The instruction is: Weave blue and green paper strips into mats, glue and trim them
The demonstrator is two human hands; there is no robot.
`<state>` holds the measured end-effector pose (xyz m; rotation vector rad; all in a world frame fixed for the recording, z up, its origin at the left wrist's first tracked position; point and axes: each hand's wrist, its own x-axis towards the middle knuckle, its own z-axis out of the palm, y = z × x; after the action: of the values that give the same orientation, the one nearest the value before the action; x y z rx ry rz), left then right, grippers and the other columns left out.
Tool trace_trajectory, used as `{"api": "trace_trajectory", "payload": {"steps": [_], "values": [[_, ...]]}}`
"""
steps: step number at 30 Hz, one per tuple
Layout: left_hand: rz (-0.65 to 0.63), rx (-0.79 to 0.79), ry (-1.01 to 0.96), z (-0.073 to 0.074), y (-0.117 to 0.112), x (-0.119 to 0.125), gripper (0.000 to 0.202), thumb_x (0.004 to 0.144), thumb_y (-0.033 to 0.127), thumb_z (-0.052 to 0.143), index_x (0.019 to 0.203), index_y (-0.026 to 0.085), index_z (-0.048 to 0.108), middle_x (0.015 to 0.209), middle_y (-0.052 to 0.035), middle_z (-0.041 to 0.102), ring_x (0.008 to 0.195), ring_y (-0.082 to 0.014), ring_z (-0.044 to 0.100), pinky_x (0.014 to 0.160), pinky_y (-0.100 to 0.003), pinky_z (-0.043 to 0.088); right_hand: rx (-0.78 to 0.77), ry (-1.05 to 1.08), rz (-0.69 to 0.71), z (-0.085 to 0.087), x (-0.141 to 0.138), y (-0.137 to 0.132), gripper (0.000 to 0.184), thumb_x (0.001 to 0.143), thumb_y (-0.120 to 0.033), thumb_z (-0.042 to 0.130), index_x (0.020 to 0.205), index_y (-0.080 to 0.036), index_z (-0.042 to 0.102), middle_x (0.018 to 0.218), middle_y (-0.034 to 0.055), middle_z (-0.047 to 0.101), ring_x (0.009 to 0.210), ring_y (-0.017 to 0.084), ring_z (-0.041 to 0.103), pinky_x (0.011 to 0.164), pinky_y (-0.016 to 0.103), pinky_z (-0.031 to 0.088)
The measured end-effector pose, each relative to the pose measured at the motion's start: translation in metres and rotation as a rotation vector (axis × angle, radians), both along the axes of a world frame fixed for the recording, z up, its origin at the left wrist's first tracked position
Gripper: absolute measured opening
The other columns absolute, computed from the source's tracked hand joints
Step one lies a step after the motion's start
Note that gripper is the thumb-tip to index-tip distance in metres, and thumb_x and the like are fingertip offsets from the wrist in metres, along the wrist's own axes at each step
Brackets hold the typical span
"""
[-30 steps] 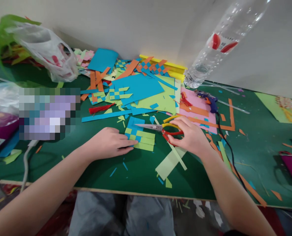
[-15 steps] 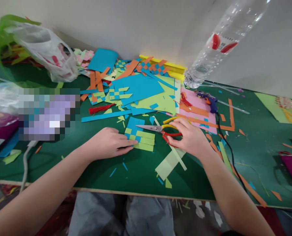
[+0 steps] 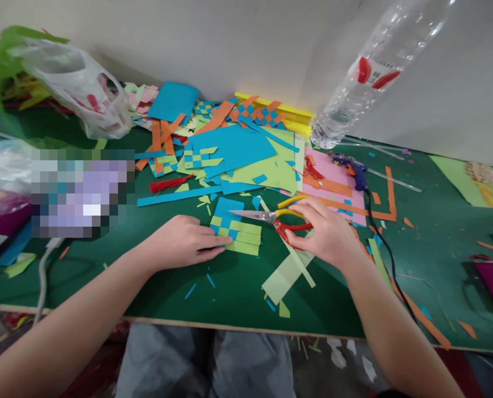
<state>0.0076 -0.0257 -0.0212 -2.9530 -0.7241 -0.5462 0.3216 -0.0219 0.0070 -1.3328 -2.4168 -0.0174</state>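
My left hand [image 3: 188, 240] lies on the table with its fingers stretched out, the fingertips resting on the left part of a small woven paper piece [image 3: 244, 237] of blue and light green strips. Its thumb is hidden. In my right hand [image 3: 319, 229] is a pair of scissors [image 3: 267, 216] with yellow and red handles, the fingers closed round them. The blades point left over the blue part of the weave and look nearly together. Whether they touch the paper I cannot tell. A pale green paper strip [image 3: 286, 279] lies below the scissors.
Loose coloured paper and woven pieces, with a blue sheet [image 3: 234, 146], cover the back of the table. A red tassel [image 3: 169, 183] lies there too. A purple glue gun [image 3: 357, 176] with a black cord is at right, a plastic bottle [image 3: 354, 105] behind, a plastic bag [image 3: 93, 99] at left.
My right hand and the scissor handles have shifted very slightly to the right. The left hand and the woven paper have stayed in place.
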Motion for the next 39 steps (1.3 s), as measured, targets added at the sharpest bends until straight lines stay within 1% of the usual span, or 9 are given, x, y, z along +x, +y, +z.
{"api": "trace_trajectory", "payload": {"steps": [5, 8, 16, 21, 25, 29, 33, 36, 39], "values": [[0.003, 0.011, 0.001, -0.0008, 0.0003, 0.0000, 0.024, 0.094, 0.030, 0.049, 0.106, 0.024, 0.069, 0.058, 0.0037, 0.062, 0.049, -0.0103, 0.055, 0.048, -0.028, 0.032, -0.059, 0.015, 0.085, -0.0011, -0.0044, -0.0027, 0.031, 0.078, -0.031, 0.061, 0.107, -0.020, 0.059, 0.111, 0.0086, 0.064, 0.087, 0.022, 0.066, 0.065, 0.033, 0.054], [0.005, 0.012, 0.005, -0.0011, 0.0004, 0.0000, 0.024, 0.094, 0.030, 0.049, 0.106, 0.025, 0.069, 0.057, 0.0038, 0.062, 0.049, -0.0105, 0.055, 0.048, -0.028, 0.032, -0.091, -0.016, 0.094, -0.0032, -0.0058, -0.0033, 0.031, 0.078, -0.031, 0.061, 0.108, -0.020, 0.059, 0.112, 0.0095, 0.063, 0.087, 0.023, 0.066, 0.066, 0.035, 0.055], [0.002, 0.014, 0.020, -0.0013, -0.0001, -0.0010, 0.025, 0.095, 0.031, 0.047, 0.106, 0.025, 0.069, 0.058, 0.0038, 0.064, 0.050, -0.0104, 0.056, 0.048, -0.029, 0.032, -0.021, -0.048, 0.052, -0.0079, -0.0028, -0.0002, 0.033, 0.079, -0.031, 0.060, 0.110, -0.019, 0.059, 0.109, 0.0100, 0.064, 0.086, 0.024, 0.066, 0.065, 0.035, 0.055], [0.000, 0.008, 0.026, -0.0029, 0.0003, -0.0017, 0.025, 0.095, 0.031, 0.048, 0.107, 0.025, 0.069, 0.060, 0.0035, 0.065, 0.051, -0.0107, 0.057, 0.048, -0.028, 0.033, 0.017, -0.069, -0.011, -0.0077, -0.0044, 0.0012, 0.032, 0.080, -0.032, 0.059, 0.108, -0.017, 0.060, 0.107, 0.0094, 0.065, 0.081, 0.023, 0.066, 0.057, 0.034, 0.052], [0.007, 0.009, 0.023, -0.0012, 0.0000, -0.0002, 0.026, 0.096, 0.031, 0.047, 0.106, 0.025, 0.069, 0.058, 0.0036, 0.064, 0.050, -0.0104, 0.057, 0.048, -0.028, 0.033, 0.048, -0.057, -0.068, -0.0049, -0.0029, 0.0021, 0.031, 0.080, -0.033, 0.059, 0.108, -0.018, 0.060, 0.107, 0.0107, 0.065, 0.089, 0.026, 0.066, 0.061, 0.035, 0.052], [-0.001, 0.013, 0.018, 0.0010, -0.0002, 0.0007, 0.025, 0.095, 0.030, 0.048, 0.105, 0.024, 0.069, 0.058, 0.0040, 0.063, 0.049, -0.0104, 0.056, 0.047, -0.029, 0.032, -0.010, 0.029, 0.019, -0.0014, 0.0001, 0.0020, 0.031, 0.078, -0.030, 0.062, 0.107, -0.020, 0.059, 0.110, 0.0086, 0.064, 0.092, 0.024, 0.065, 0.066, 0.034, 0.054], [0.002, 0.008, 0.006, 0.0007, -0.0001, 0.0000, 0.025, 0.094, 0.030, 0.048, 0.105, 0.024, 0.069, 0.057, 0.0034, 0.063, 0.049, -0.0105, 0.056, 0.047, -0.028, 0.033, -0.099, 0.005, 0.115, -0.0021, 0.0005, 0.0010, 0.033, 0.078, -0.031, 0.062, 0.108, -0.021, 0.058, 0.114, 0.0087, 0.063, 0.089, 0.023, 0.065, 0.069, 0.035, 0.054], [0.011, -0.006, 0.001, -0.0010, -0.0002, -0.0005, 0.024, 0.094, 0.030, 0.048, 0.105, 0.026, 0.069, 0.057, 0.0031, 0.063, 0.049, -0.0104, 0.055, 0.047, -0.027, 0.032, -0.143, -0.020, 0.107, -0.0047, 0.0006, 0.0012, 0.034, 0.079, -0.032, 0.061, 0.111, -0.020, 0.058, 0.116, 0.0093, 0.062, 0.089, 0.023, 0.066, 0.070, 0.035, 0.055], [0.010, -0.013, -0.011, -0.0021, -0.0002, -0.0005, 0.024, 0.093, 0.030, 0.049, 0.106, 0.026, 0.069, 0.058, 0.0032, 0.064, 0.049, -0.0100, 0.055, 0.047, -0.026, 0.033, -0.120, -0.021, 0.078, -0.0062, 0.0012, 0.0022, 0.034, 0.078, -0.032, 0.061, 0.109, -0.020, 0.059, 0.116, 0.0086, 0.062, 0.090, 0.023, 0.066, 0.069, 0.035, 0.055]]}}
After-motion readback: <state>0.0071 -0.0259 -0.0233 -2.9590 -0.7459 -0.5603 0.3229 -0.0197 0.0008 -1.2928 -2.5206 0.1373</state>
